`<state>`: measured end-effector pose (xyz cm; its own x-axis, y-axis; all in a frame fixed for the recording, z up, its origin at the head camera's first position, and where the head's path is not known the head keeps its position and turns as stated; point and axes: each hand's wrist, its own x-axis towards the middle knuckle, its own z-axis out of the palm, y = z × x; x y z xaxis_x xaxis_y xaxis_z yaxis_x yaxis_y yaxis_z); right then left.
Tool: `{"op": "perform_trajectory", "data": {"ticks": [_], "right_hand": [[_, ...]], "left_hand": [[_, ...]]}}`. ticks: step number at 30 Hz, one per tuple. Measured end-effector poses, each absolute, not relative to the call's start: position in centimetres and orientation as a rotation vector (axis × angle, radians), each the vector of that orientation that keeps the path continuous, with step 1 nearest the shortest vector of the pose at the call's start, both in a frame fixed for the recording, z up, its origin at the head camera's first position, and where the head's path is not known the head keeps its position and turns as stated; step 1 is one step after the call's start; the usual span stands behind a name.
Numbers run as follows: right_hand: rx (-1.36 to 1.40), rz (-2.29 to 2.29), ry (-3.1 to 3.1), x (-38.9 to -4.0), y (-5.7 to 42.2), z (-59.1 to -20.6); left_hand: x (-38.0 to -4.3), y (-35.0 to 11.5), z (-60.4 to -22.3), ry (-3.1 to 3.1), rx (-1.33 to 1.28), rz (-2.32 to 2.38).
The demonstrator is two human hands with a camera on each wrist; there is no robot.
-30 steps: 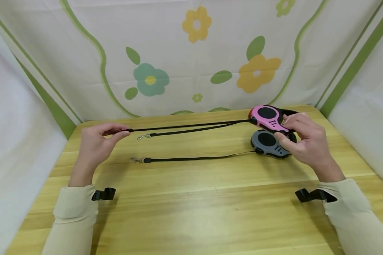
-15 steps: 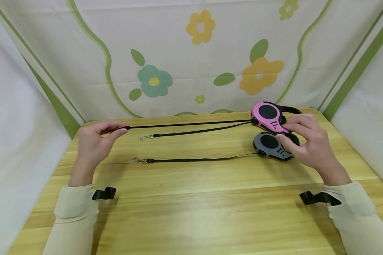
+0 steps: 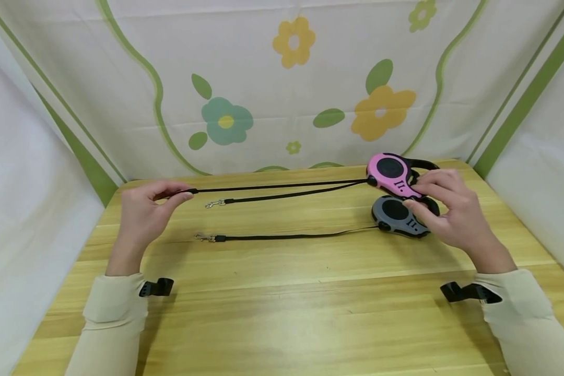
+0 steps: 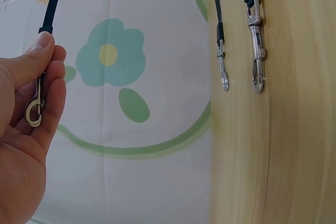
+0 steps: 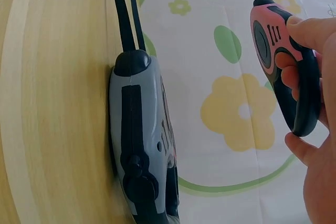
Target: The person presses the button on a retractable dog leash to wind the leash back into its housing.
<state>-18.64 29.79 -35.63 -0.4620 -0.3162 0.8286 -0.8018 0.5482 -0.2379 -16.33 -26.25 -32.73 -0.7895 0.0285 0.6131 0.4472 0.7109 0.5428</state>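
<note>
Pink retractable leash (image 3: 390, 168) is at about 3 o'clock in the head view, the right hand (image 3: 456, 211) grasping its handle (image 5: 307, 98), and the left hand (image 3: 145, 214), toward 9 o'clock, pinches the end of the black cord (image 3: 282, 186) next to the snap hook (image 4: 38, 98). For good work, both hands should hold the cord straight without strain; released suddenly, it may spring back.

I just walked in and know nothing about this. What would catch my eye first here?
Probably the pink reel at the right, gripped by the right hand, with its black strap stretched nearly straight across to the left hand. A grey reel rests on the table just nearer the person. Behind, big flowers brighten the white cloth.
</note>
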Motion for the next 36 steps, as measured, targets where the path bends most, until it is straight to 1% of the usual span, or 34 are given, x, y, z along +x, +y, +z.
{"op": "perform_trajectory", "data": {"ticks": [9,17,36], "right_hand": [[0.906,0.836,-2.058,-18.6,30.5,-35.5],[0.952,0.818,-2.104,-18.7,30.4,-35.3],[0.962,0.790,-2.130,-18.7,30.1,-35.2]], "left_hand": [[-16.5,-25.7,-33.0,-2.359,-0.372,-0.920],[-16.5,-25.3,-33.4,-2.376,-0.410,-0.905],[-16.6,-24.7,-33.6,-2.370,-0.486,-0.835]]}}
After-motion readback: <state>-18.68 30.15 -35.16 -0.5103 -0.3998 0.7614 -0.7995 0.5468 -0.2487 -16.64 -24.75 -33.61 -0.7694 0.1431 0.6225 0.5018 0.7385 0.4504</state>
